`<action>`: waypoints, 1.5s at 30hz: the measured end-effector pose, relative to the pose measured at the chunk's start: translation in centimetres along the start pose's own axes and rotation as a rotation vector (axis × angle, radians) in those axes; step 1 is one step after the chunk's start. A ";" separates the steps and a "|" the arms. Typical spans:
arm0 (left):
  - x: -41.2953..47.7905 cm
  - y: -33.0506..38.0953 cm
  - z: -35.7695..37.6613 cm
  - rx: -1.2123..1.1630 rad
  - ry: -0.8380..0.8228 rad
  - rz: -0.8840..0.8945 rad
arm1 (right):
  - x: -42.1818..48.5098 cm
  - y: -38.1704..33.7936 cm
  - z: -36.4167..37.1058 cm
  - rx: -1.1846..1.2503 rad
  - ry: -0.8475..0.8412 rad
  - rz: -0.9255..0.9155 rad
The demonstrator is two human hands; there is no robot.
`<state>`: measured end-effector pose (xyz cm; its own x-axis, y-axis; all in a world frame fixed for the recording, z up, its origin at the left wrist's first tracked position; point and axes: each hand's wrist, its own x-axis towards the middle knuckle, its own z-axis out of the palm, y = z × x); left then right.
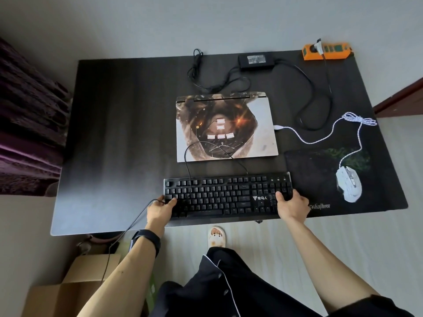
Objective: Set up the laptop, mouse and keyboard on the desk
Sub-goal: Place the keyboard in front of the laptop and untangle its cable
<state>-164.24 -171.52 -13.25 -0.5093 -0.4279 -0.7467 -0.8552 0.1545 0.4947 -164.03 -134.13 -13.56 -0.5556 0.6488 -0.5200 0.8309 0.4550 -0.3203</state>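
Note:
A black keyboard (226, 195) lies along the front edge of the dark desk (119, 133). My left hand (160, 208) grips its left end and my right hand (290, 203) grips its right end, thumbs on the keys. Its black cable (190, 161) loops over the closed laptop (225, 128), which has a picture on its lid and lies behind the keyboard. A white mouse (349, 184) sits on a dark mouse pad (320, 170) at the right. Its white cable (315, 139) is plugged into the laptop's right side.
A black power adapter (256, 60) with coiled cords lies at the desk's back. An orange power strip (326, 51) sits at the back right corner. Cardboard boxes (75, 287) stand on the floor at the lower left, and purple fabric (27, 124) is at the left.

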 end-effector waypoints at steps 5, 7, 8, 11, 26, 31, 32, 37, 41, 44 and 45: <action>-0.6 0.1 -0.9 -0.146 0.009 -0.035 | -3.5 -1.8 0.0 -0.053 0.053 0.012; -1.3 0.1 -1.5 -0.258 0.034 -0.064 | -5.9 -2.9 0.8 -0.100 0.087 -0.133; -2.0 0.0 -2.1 -0.313 0.047 -0.072 | -7.5 -3.7 1.4 -0.108 0.090 -0.231; -4.5 -0.5 -3.5 -0.482 0.018 -0.085 | -12.6 -7.3 4.1 -0.040 -0.065 -0.509; -10.1 -10.2 -15.5 -1.197 0.120 -0.185 | -28.4 -13.5 15.8 0.268 -0.761 -0.329; -9.3 -15.0 -26.3 -1.344 0.351 -0.153 | -24.4 -13.8 15.0 0.365 -0.520 -0.145; -9.2 -15.5 -27.8 -1.319 0.386 -0.137 | -24.2 -13.8 14.7 0.314 -0.465 -0.148; -10.1 -14.1 -29.3 -1.214 0.387 0.023 | -31.7 -13.8 15.0 0.094 -0.216 -0.503; -12.3 -11.1 -27.2 -1.156 0.266 0.104 | -40.3 -14.1 17.1 -0.091 -0.631 -1.069; -13.0 -11.0 -27.4 -1.099 0.248 0.149 | -45.0 -15.2 18.4 -0.236 -0.896 -1.169; -13.1 -11.2 -27.9 -1.080 0.272 0.144 | -46.0 -15.8 18.6 -0.259 -0.913 -1.210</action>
<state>-145.35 -192.52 3.39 -0.4452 -0.6691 -0.5950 -0.1908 -0.5783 0.7932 -151.07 -182.54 0.72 -0.5856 -0.7149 -0.3821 -0.1720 0.5702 -0.8033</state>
